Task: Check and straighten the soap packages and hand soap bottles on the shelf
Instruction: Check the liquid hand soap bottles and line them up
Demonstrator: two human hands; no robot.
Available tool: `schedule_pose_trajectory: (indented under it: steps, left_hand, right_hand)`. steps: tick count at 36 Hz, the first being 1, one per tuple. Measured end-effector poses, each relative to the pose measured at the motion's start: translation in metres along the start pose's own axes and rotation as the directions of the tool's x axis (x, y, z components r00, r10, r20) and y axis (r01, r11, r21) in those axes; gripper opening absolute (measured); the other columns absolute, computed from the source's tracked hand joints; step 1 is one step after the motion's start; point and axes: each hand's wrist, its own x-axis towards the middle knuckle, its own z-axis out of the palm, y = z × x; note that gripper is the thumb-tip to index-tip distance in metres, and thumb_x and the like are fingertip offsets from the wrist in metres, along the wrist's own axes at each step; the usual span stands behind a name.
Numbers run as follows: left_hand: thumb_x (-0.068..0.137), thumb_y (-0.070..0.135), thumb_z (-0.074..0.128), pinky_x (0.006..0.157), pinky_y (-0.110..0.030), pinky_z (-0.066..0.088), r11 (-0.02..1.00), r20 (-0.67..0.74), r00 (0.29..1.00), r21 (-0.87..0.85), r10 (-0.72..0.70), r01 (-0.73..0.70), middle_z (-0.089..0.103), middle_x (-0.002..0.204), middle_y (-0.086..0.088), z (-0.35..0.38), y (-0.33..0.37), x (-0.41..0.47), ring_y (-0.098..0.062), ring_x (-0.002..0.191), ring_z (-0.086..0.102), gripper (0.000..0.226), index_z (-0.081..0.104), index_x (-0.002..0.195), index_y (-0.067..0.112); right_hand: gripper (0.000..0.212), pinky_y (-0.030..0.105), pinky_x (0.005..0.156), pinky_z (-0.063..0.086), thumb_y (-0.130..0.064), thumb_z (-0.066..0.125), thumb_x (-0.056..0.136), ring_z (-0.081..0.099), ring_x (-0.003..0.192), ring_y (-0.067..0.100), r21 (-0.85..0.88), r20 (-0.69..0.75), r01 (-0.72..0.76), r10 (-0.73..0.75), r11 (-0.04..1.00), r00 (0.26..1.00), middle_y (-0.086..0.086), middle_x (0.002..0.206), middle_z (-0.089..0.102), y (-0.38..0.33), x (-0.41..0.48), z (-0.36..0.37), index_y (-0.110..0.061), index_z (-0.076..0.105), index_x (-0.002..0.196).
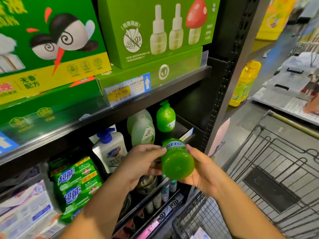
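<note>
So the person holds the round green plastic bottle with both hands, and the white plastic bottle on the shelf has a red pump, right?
No, the pump on the white plastic bottle is blue, not red, as the head view shows. The left hand and right hand do both hold the round green plastic bottle.

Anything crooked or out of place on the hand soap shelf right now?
Yes. The white pump bottle leans to the left instead of standing upright. The green bottle is off the shelf, tipped on its side between the left hand and right hand, base toward the camera.
</note>
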Motion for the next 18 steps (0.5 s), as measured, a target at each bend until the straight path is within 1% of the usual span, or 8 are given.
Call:
schedule_pose_trajectory:
  steps: [3, 6, 7, 9, 11, 13, 16, 18]
  left_hand:
    - [0.089, 0.033, 0.065, 0.071, -0.035, 0.059, 0.995, 0.049, 0.999, -0.096, -0.007, 0.012, 0.075, 0.101, -0.010, 0.000, -0.008, 0.004, -0.023, 0.087, 0.073, 0.035, 0.067, 0.114, 0.009]
    - [0.084, 0.040, 0.062, 0.071, -0.032, 0.058, 0.963, 0.100, 0.995, -0.268, 0.008, 0.019, 0.073, 0.113, -0.013, 0.004, -0.013, 0.005, -0.025, 0.099, 0.071, 0.050, 0.062, 0.123, 0.008]
    - [0.086, 0.040, 0.060, 0.073, -0.032, 0.058, 0.943, 0.123, 0.992, -0.333, 0.022, 0.020, 0.072, 0.115, -0.013, 0.007, -0.015, 0.005, -0.025, 0.102, 0.071, 0.051, 0.061, 0.125, 0.009]
    - [0.089, 0.043, 0.054, 0.073, -0.034, 0.059, 0.877, 0.147, 0.988, -0.479, 0.042, 0.034, 0.071, 0.117, -0.015, 0.013, -0.016, 0.003, -0.025, 0.095, 0.072, 0.050, 0.063, 0.125, 0.010]
    - [0.090, 0.048, 0.049, 0.071, -0.034, 0.057, 0.804, 0.136, 0.988, -0.594, 0.071, 0.023, 0.071, 0.114, -0.017, 0.017, -0.019, 0.003, -0.024, 0.089, 0.073, 0.050, 0.072, 0.115, 0.011]
    - [0.091, 0.051, 0.047, 0.083, -0.039, 0.053, 0.766, 0.097, 0.990, -0.642, 0.107, -0.020, 0.070, 0.117, -0.019, 0.018, -0.025, 0.005, -0.027, 0.099, 0.071, 0.051, 0.076, 0.109, 0.014]
    - [0.094, 0.051, 0.043, 0.093, -0.044, 0.049, 0.763, 0.064, 0.986, -0.642, 0.156, -0.078, 0.065, 0.126, -0.022, 0.014, -0.029, 0.008, -0.033, 0.113, 0.064, 0.056, 0.067, 0.124, 0.011]
    - [0.095, 0.049, 0.040, 0.095, -0.044, 0.049, 0.798, 0.057, 0.977, -0.587, 0.206, -0.135, 0.063, 0.129, -0.021, 0.011, -0.029, 0.011, -0.033, 0.118, 0.061, 0.057, 0.057, 0.134, 0.011]
  right_hand:
    - [0.044, 0.044, 0.086, 0.060, -0.037, 0.070, 0.080, 0.074, 0.094, 0.029, -0.261, -0.083, 0.095, -0.120, 0.961, 0.989, 0.016, 0.104, 0.075, -0.007, -0.001, 0.002, -0.007, 0.069, 0.112]
    - [0.039, 0.039, 0.090, 0.057, -0.027, 0.081, 0.079, 0.074, 0.094, 0.020, -0.495, -0.002, 0.266, -0.308, 0.827, 0.951, 0.002, 0.102, 0.076, -0.013, -0.006, 0.011, -0.019, 0.067, 0.114]
    - [0.045, 0.032, 0.089, 0.057, -0.030, 0.087, 0.074, 0.072, 0.092, 0.011, -0.598, 0.026, 0.332, -0.397, 0.729, 0.918, -0.007, 0.100, 0.076, -0.014, -0.008, 0.014, -0.029, 0.066, 0.114]
    - [0.059, 0.011, 0.079, 0.050, -0.041, 0.092, 0.063, 0.064, 0.092, -0.004, -0.826, 0.080, 0.382, -0.585, 0.414, 0.807, -0.022, 0.098, 0.069, -0.015, -0.012, 0.023, -0.049, 0.059, 0.112]
    - [0.075, 0.006, 0.079, 0.039, -0.052, 0.089, 0.058, 0.054, 0.100, -0.003, -0.932, 0.206, 0.353, -0.674, 0.086, 0.709, -0.022, 0.104, 0.061, -0.012, -0.013, 0.030, -0.051, 0.055, 0.125]
    - [0.092, 0.009, 0.081, 0.030, -0.061, 0.083, 0.059, 0.043, 0.108, 0.002, -0.949, 0.282, 0.303, -0.675, -0.091, 0.681, -0.019, 0.116, 0.052, -0.008, -0.009, 0.033, -0.045, 0.046, 0.141]
    - [0.101, 0.008, 0.084, 0.028, -0.064, 0.082, 0.058, 0.040, 0.108, 0.002, -0.941, 0.312, 0.319, -0.665, -0.116, 0.678, -0.018, 0.118, 0.047, -0.008, -0.003, 0.028, -0.039, 0.041, 0.147]
    - [0.104, 0.008, 0.088, 0.032, -0.060, 0.087, 0.057, 0.045, 0.111, 0.001, -0.928, 0.309, 0.371, -0.648, -0.044, 0.696, -0.018, 0.119, 0.049, -0.012, 0.001, 0.020, -0.036, 0.042, 0.147]
